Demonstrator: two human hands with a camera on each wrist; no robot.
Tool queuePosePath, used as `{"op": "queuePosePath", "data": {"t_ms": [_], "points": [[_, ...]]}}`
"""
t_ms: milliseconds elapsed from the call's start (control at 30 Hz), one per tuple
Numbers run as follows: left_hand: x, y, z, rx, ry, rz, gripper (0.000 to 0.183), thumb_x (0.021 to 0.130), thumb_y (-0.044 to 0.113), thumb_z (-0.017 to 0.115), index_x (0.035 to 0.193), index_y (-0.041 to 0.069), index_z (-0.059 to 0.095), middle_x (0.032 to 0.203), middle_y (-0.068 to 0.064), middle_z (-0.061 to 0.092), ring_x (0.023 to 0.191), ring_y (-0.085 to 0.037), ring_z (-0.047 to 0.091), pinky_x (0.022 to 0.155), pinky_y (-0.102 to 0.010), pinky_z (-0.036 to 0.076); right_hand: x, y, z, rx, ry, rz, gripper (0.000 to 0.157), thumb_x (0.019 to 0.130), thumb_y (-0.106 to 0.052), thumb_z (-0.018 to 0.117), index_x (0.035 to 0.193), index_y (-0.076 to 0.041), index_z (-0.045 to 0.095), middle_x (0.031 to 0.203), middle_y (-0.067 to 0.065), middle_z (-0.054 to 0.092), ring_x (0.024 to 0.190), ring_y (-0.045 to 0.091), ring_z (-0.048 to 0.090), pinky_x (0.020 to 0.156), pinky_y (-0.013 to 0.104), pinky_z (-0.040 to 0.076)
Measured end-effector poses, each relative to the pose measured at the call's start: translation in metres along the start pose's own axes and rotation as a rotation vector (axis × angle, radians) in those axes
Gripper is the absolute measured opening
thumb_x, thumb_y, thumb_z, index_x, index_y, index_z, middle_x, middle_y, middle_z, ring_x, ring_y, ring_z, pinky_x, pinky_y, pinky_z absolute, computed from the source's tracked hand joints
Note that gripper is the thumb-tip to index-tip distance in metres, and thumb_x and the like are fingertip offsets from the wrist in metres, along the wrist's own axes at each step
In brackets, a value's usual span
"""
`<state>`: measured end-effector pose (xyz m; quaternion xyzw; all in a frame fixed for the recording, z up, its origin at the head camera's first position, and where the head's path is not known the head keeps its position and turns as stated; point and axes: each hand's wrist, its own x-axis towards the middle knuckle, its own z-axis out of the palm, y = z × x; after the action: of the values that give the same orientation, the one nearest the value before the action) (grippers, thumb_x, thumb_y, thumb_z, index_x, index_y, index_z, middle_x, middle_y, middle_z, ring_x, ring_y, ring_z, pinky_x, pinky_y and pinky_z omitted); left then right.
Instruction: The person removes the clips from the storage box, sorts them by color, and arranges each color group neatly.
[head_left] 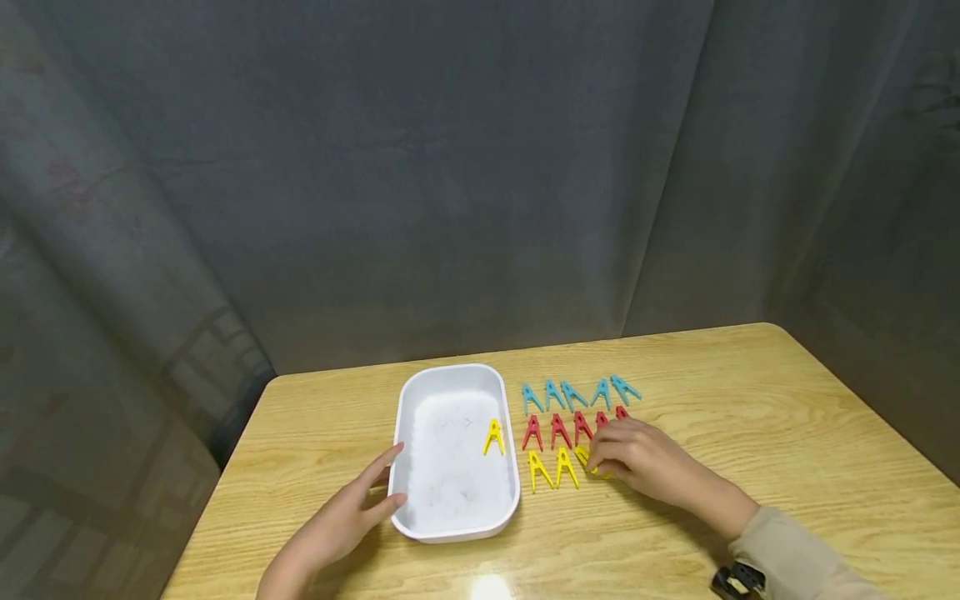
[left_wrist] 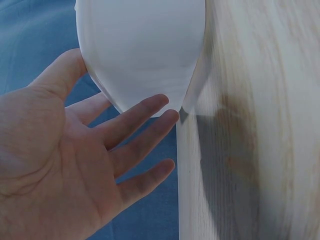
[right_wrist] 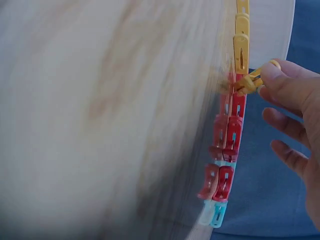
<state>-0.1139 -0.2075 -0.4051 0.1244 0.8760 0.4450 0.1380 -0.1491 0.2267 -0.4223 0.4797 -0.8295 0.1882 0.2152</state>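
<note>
My left hand [head_left: 333, 523] rests against the left side of the white tray [head_left: 444, 533], thumb and fingers spread. In the left wrist view, straight, relaxed fingers touch the tray's outer wall [left_wrist: 145, 50]. A single yellow clothespin [head_left: 493, 437] lies inside the tray near its right wall. To the right of the tray, my right hand [head_left: 648, 458] pinches another yellow clothespin [right_wrist: 248, 84] between thumb and index finger, tilted. Two yellow clothespins [head_left: 540, 472] lie between that hand and the tray. Behind them runs a row of red clothespins [head_left: 560, 431], partly covered by the hand.
Several blue clothespins [head_left: 572, 395] form the farthest row. Everything lies on a wood-grain table [head_left: 787, 417], with a grey curtain [head_left: 450, 192] along its back and sides. A dark strap-like item [head_left: 735, 581] sits by the right sleeve.
</note>
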Motion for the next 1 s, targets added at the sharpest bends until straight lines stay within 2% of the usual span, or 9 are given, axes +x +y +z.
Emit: {"op": "queuePosePath", "data": {"t_ms": [333, 700, 1000], "points": [[-0.0002, -0.0003, -0.0011, 0.002, -0.001, -0.006, 0.066, 0.098, 0.032, 0.063, 0.156, 0.021, 0.032, 0.144, -0.016, 0.049, 0.131, -0.036, 0.048, 0.106, -0.062, 0.033, 0.0013, -0.0029, -0.0013, -0.061, -0.074, 0.028, 0.027, 0.068, -0.009, 0.089, 0.084, -0.024, 0.073, 0.093, -0.010, 0.065, 0.086, 0.006, 0.059, 0.076, 0.032, 0.053], [-0.0004, 0.0003, -0.0007, 0.003, -0.002, -0.003, 0.067, 0.098, 0.032, 0.063, 0.156, 0.020, 0.032, 0.143, -0.017, 0.049, 0.130, -0.036, 0.048, 0.105, -0.062, 0.034, 0.0033, -0.0063, 0.0017, -0.013, -0.196, 0.099, 0.018, 0.072, -0.021, 0.087, 0.085, -0.026, 0.075, 0.099, -0.007, 0.064, 0.090, 0.006, 0.056, 0.079, 0.038, 0.051], [-0.0003, 0.0010, -0.0011, 0.000, -0.003, -0.005, 0.066, 0.099, 0.031, 0.063, 0.156, 0.020, 0.032, 0.143, -0.016, 0.050, 0.130, -0.036, 0.048, 0.106, -0.062, 0.033, 0.0063, -0.0090, 0.0055, -0.030, -0.231, 0.157, 0.016, 0.074, -0.024, 0.087, 0.085, -0.027, 0.075, 0.097, -0.010, 0.057, 0.084, 0.005, 0.048, 0.076, 0.035, 0.047]]}}
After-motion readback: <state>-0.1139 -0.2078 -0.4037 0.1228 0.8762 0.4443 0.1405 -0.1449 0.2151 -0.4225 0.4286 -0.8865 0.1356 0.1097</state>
